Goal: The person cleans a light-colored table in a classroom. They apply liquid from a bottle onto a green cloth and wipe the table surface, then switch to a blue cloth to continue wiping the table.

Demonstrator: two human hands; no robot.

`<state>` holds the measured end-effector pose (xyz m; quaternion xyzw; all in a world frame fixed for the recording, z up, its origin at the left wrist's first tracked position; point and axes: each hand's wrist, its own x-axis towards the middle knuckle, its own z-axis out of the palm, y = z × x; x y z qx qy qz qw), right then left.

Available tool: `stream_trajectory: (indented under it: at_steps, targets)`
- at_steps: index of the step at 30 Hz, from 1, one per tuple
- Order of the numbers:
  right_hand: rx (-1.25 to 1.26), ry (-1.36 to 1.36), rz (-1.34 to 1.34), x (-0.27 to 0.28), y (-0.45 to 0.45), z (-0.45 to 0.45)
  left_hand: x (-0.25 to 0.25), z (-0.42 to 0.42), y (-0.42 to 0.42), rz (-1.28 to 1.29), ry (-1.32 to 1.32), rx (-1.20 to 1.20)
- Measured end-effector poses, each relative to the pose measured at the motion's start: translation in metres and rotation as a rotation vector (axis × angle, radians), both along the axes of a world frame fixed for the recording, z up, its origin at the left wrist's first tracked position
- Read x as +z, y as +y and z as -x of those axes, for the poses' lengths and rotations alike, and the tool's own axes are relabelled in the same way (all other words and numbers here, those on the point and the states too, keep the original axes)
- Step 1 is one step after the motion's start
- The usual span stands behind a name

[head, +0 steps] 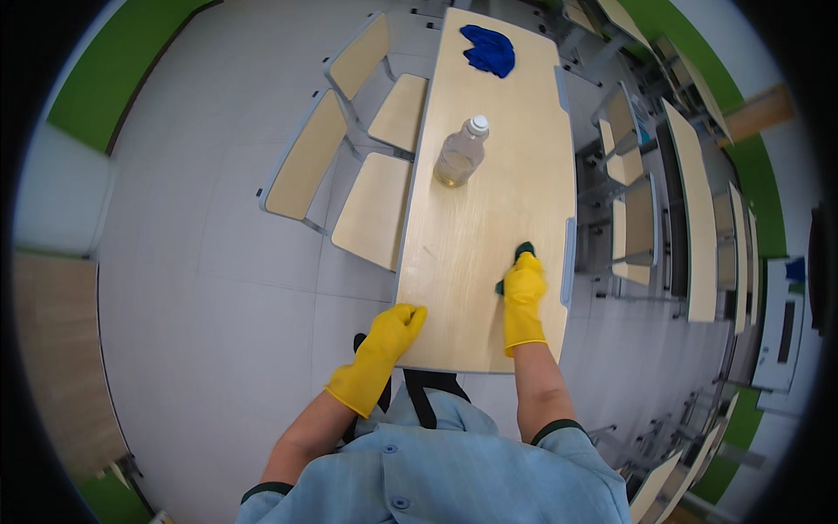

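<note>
My right hand (526, 288), in a yellow rubber glove, presses a dark green scouring pad or cloth (524, 250) onto the tabletop. Most of that pad is hidden under the glove. In a matching glove, my left hand (394, 331) rests at the left edge of the light wood-look table (458, 314) with its fingers curled; whether it grips the edge cannot be made out. A clear plastic bottle (460, 157) with a white cap stands upright farther up the table, a little yellowish liquid at its bottom. Toward the far end lies a crumpled blue cloth (491, 51).
Two chairs, a nearer one (373, 206) and a farther one (400, 111), stand along the table's left side. Across an aisle on the right are more chairs (634, 229) and long desks (695, 223). Grey tiled floor (249, 262) stretches to the left.
</note>
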<state>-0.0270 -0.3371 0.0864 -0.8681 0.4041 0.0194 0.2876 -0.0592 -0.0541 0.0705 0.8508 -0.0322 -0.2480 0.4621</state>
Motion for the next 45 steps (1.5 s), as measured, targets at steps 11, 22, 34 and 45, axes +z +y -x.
stream_trajectory:
  at_steps: [11,22,34,45]
  targets:
    - [0.101,-0.191,0.278,-0.061,0.031,-0.008,0.001,-0.057,0.002,0.094,0.414,-0.194]
    - [0.478,-0.423,0.257,-0.064,0.115,-0.09,0.044,-0.175,-0.006,0.123,-0.092,-0.093]
    - [-0.314,0.266,0.125,-0.015,0.086,-0.053,0.092,-0.34,-0.098,0.193,-0.473,-0.605]
    - [-0.703,0.005,0.241,-0.04,0.165,-0.016,0.08,-0.344,-0.129,0.333,-0.289,-0.665]
